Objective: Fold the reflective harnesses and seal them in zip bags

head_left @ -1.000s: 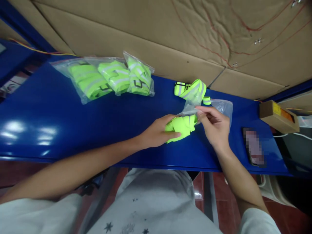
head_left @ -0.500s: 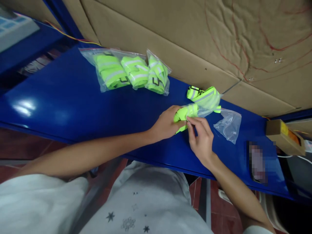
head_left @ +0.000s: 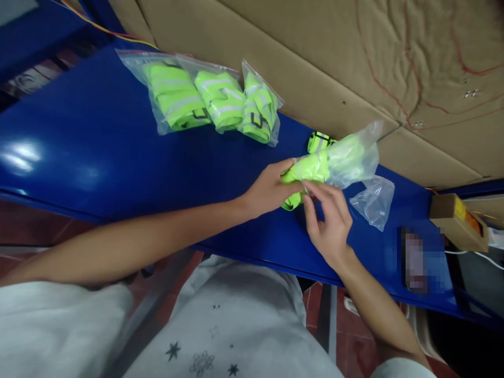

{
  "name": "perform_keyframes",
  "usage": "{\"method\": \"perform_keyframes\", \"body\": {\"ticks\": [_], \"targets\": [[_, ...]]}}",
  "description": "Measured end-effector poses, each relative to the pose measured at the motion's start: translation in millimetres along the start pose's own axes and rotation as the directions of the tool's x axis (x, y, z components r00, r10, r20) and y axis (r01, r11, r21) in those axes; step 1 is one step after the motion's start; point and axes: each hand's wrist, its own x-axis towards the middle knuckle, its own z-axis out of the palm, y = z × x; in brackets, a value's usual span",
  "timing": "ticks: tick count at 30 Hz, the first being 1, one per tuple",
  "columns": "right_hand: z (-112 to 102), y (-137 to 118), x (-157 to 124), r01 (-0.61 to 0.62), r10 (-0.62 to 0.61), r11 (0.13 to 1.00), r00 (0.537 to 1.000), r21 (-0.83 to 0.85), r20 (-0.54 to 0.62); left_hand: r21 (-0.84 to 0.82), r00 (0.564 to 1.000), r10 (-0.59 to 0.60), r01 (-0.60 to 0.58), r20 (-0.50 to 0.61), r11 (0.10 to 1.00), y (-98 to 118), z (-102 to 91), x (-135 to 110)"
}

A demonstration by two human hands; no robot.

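Note:
My left hand [head_left: 270, 189] is closed round a rolled neon-yellow reflective strap [head_left: 311, 167], which is partly inside a clear plastic bag [head_left: 368, 152]. With thumb and fingertips pinched, my right hand [head_left: 329, 218] grips the bag's edge at the near side of the roll. The bag's far end sticks out to the right, over other yellow material. Behind it lies another rolled strap [head_left: 318, 142] with black parts, partly hidden. To the right, on the blue table [head_left: 189, 173], rests a crumpled clear bag [head_left: 374, 202].
At the back left, three clear bags hold rolled yellow straps [head_left: 175, 97]. A cardboard box [head_left: 452, 220] and a pixelated flat object [head_left: 415, 260] are on the right. Brown cardboard panels [head_left: 299, 63] stand along the table's back edge. Yellow and red wires [head_left: 118, 35] run at the upper left.
The bag now reaches further over the roll, and its far end has lifted and spread to the right. Both hands keep their hold. The head view has shifted slightly.

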Motion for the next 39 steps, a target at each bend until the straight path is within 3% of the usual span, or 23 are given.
{"method": "perform_keyframes", "body": {"ticks": [4, 11, 15, 18, 26, 31, 35, 39], "targets": [[-1, 8, 0, -0.005, -0.003, 0.991, 0.998, -0.130, -0.063, -0.329, 0.994, -0.088, 0.064, -0.058, 0.942, 11, -2.5, 5], [9, 20, -2, -0.105, 0.116, 0.988, 0.989, 0.115, -0.094, -0.414, 0.992, -0.126, 0.109, -0.014, 0.904, 10, 2.3, 2], [8, 22, -4, -0.164, 0.169, 0.979, 0.985, 0.117, -0.029, -0.465, 0.975, -0.218, 0.208, 0.033, 0.861, 1, 4.2, -1], [7, 22, -4, -0.169, 0.174, 0.979, 0.984, 0.113, -0.043, -0.479, 0.963, -0.265, 0.259, 0.056, 0.839, -4, 4.2, -2], [3, 23, -5, -0.151, 0.157, 0.982, 0.986, 0.116, -0.053, -0.371, 0.985, -0.174, 0.163, 0.004, 0.914, -9, 7.3, -5], [3, 14, -5, -0.067, 0.066, 0.998, 0.997, -0.018, -0.045, -0.292, 0.983, -0.177, 0.156, -0.048, 0.944, -9, 4.9, -3], [9, 9, -5, -0.059, 0.054, 0.993, 0.998, -0.106, -0.044, -0.103, 0.991, -0.056, 0.043, -0.124, 0.994, -10, 3.8, -4], [15, 10, -3, -0.074, 0.073, 0.996, 0.997, -0.046, -0.023, 0.104, 0.985, 0.025, -0.008, -0.168, 0.995, -11, 7.2, -8]]}}
